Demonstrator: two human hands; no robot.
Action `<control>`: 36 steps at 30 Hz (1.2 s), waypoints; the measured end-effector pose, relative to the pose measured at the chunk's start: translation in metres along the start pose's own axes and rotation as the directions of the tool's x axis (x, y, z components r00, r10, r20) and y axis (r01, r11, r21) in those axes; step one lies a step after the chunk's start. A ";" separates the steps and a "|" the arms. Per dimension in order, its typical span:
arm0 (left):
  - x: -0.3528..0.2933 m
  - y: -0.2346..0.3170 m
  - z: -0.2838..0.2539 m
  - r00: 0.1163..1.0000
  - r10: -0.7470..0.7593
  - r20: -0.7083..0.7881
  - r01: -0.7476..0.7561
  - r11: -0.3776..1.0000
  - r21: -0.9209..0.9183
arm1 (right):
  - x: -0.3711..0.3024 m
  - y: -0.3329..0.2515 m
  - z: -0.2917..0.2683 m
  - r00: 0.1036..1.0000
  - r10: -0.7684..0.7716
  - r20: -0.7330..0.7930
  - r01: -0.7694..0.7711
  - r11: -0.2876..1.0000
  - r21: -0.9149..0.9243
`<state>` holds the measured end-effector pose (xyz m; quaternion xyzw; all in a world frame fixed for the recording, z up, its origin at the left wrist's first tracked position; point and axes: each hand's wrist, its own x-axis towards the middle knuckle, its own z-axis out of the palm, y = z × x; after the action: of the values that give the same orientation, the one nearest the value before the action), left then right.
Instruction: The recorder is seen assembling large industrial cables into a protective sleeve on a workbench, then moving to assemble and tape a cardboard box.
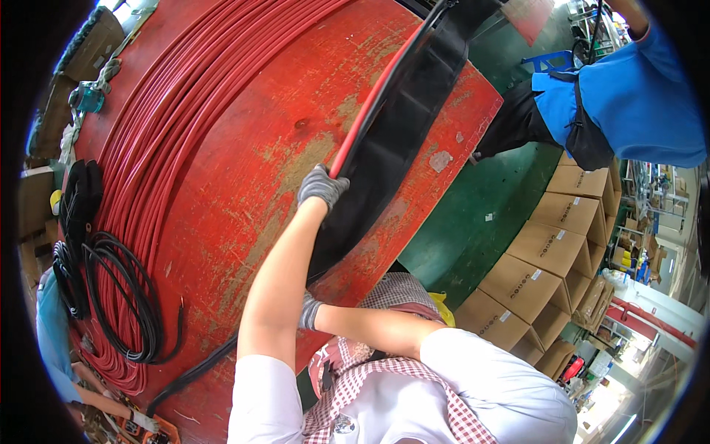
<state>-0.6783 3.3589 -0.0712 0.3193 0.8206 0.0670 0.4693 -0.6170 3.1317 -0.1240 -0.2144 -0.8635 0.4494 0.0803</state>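
A long black flexible sheet (392,126) stretches from the far edge of the red table towards me, with a red hose (370,103) lying along its left edge. My left hand (322,189), in a grey glove, is closed round the hose and sheet edge at the near end of the visible red part. My right arm crosses under the left forearm. Of my right hand (309,311), also gloved, only a part shows beside the sheet's near end; its fingers are hidden. A narrow black strip (196,368) continues to the lower left.
On the scratched red table (259,170) lie a large coil of red hose (174,103) and black cable coils (122,296). A co-worker in blue (629,96) stands at the upper right; another person's gloved hand (144,422) is at lower left. Cardboard boxes (525,285) line the right.
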 end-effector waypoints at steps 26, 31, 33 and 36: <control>0.082 0.085 0.016 0.937 0.292 0.193 -0.277 0.956 -0.101 | 0.044 0.090 -0.200 0.988 0.155 -0.008 -0.144 0.895 -0.423; 0.092 0.129 0.018 0.949 0.242 0.200 -0.257 0.965 0.052 | 0.049 0.126 -0.259 0.989 0.145 0.028 -0.115 0.875 -0.470; 0.090 0.155 0.011 0.963 0.182 0.200 -0.219 0.958 0.183 | 0.055 0.140 -0.269 0.995 0.094 0.033 -0.068 0.883 -0.465; 0.078 0.201 0.006 0.967 0.166 0.194 -0.231 0.889 0.395 | 0.059 0.156 -0.294 0.990 0.108 0.090 -0.052 0.879 -0.475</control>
<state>-0.6084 3.5617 -0.0487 0.4981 0.7400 -0.0859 0.4437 -0.5257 3.4547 -0.0821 -0.2370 -0.9403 0.2406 -0.0422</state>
